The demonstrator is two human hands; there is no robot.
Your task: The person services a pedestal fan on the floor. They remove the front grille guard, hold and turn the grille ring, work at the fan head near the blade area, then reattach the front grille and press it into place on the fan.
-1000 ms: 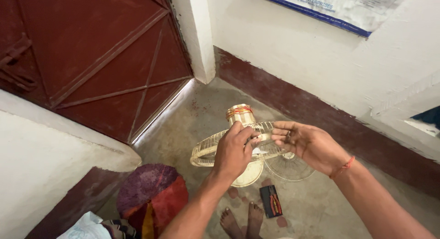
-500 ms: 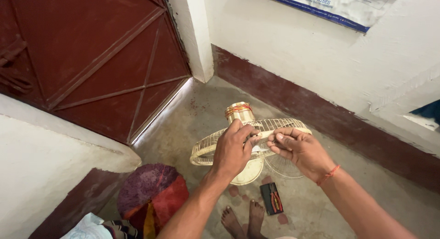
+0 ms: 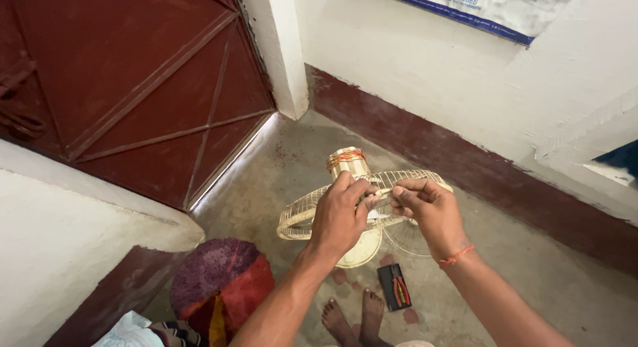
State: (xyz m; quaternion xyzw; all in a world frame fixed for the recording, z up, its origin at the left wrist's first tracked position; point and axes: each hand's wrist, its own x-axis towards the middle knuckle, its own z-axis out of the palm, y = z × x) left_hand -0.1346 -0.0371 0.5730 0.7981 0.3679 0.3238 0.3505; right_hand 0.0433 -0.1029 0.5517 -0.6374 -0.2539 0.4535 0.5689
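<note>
— Above the concrete floor [image 3: 531, 267], what do the hands have?

— A cream table fan [image 3: 362, 207], held up in the air in front of the person, well clear of the ground. Its wire grille [image 3: 299, 217] faces roughly downward and the motor housing [image 3: 347, 162], wound with orange wire, sticks up behind.

— And the grip?

— The left hand [image 3: 339, 217] is closed over the fan's hub, fingers wrapped down onto the grille. The right hand [image 3: 428, 211] has its fingertips pinched together on something small at the grille's rim; what exactly, I cannot tell.

— How would it handle?

— Fairly light, I judge, but awkward: the motor end carries the weight, so it wants to tip. The thin grille wires look bendable, and the rim or the housing seems the safer hold.

— Anything else nearby?

— Bare feet [image 3: 352, 320] below, a small black pack with red-handled pliers [image 3: 395, 287] beside them, a purple and red round mat [image 3: 222, 280] to the left, and a dark red door [image 3: 126, 74] beyond.
</note>
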